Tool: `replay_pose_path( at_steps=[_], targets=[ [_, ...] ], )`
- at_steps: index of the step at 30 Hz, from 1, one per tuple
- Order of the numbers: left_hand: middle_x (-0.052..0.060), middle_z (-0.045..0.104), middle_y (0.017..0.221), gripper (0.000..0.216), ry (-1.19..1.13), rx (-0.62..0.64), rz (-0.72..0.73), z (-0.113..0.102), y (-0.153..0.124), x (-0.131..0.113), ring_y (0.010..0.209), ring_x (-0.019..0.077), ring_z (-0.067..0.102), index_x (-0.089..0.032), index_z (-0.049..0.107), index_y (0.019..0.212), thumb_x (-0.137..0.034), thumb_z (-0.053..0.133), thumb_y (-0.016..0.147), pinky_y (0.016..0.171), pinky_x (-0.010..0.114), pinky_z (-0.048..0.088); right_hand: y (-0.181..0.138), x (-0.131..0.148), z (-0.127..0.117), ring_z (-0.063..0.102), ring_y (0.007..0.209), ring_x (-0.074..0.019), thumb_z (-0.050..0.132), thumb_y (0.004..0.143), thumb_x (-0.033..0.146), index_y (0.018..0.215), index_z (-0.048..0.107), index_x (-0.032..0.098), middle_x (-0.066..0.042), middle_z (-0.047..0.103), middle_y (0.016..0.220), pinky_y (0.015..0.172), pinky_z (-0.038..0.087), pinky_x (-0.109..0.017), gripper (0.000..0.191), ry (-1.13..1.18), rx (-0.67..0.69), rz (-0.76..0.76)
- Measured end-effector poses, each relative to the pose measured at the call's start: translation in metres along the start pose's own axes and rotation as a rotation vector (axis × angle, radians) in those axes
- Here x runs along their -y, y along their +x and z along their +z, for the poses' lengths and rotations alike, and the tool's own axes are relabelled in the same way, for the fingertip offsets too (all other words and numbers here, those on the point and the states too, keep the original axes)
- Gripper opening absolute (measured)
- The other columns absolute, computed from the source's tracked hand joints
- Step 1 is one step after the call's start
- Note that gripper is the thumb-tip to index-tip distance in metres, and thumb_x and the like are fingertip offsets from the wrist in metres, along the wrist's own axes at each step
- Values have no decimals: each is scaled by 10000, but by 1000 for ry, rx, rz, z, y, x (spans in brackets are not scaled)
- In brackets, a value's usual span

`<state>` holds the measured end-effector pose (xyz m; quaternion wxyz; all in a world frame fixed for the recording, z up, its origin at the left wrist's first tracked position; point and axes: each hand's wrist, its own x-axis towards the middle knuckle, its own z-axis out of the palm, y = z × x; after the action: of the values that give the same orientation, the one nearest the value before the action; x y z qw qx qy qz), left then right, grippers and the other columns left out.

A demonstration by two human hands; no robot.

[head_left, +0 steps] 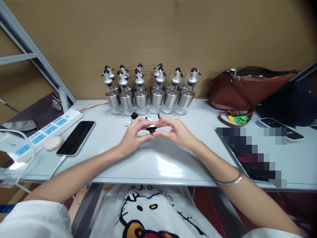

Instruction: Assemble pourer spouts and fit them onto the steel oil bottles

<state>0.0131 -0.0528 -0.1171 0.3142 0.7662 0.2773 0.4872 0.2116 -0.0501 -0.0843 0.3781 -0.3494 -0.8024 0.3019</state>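
Between my two hands, over the white table, is a pourer stopper (151,129) with a silver collar and black ribbed rings pointing down. The thumb and fingers of my left hand (135,133) press it from the left. From the right, my right hand (173,131) pinches the same stopper, fingertips meeting those of the left. A black rubber piece (134,115) lies just beyond my left fingers, with a small clear-and-white part (128,123) beside it. Behind my hands stand rows of glass oil bottles (141,98) with steel bands, most topped by silver-and-black pourers.
On the left are a power strip (49,130), a round beige case (53,142) and a phone (76,138) on a cable. To the right sit a brown bag (250,87), a black-topped device (279,128) and a partly pixelated dark flat object (244,158).
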Motion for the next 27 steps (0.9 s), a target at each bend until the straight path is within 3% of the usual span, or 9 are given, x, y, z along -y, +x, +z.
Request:
replay_pose_path(
  at_steps=[6,10,13,16,20,27],
  targets=[
    [48,564,1104,310,-6,-39,-29,3,-1,-3,1049,159,580,-262,632,1129,-215,664,824,910,303,519,5,1,-18,669,813,-184,580,864,300,882,732,193,-54,752,923,709,478,-279,187,-114,-29,17],
    [62,597,1085,294,128,-8,19,3,0,-4,1036,169,590,-234,611,1124,-169,622,837,934,342,503,8,-12,-34,651,790,-209,556,869,210,939,744,178,-80,744,904,727,469,-308,203,-457,-107,134],
    [63,601,1080,264,241,31,47,2,0,-3,1075,177,576,-224,632,1074,-119,597,834,975,369,480,6,-27,-32,626,907,-261,522,874,155,1059,721,153,-129,707,982,830,457,-363,272,-683,78,146],
    [65,582,1096,278,232,49,8,2,0,-3,1071,166,578,-223,633,1068,-95,572,829,913,324,522,2,-36,-24,589,1015,-284,498,894,178,1157,678,149,-151,662,1095,884,439,-373,320,-772,256,120],
    [58,570,1082,284,140,83,-43,4,-1,-2,1033,147,586,-223,626,1083,-111,592,824,855,283,550,2,-33,-22,602,1015,-259,474,911,188,999,725,147,-116,690,1075,876,436,-330,270,-746,306,169],
    [54,604,1082,341,168,146,-81,3,-1,-1,1031,159,591,-233,618,1156,-144,642,828,886,323,546,7,-17,-17,664,856,-251,601,842,265,917,722,138,-125,728,944,710,446,-303,191,-862,181,451]
  ],
)
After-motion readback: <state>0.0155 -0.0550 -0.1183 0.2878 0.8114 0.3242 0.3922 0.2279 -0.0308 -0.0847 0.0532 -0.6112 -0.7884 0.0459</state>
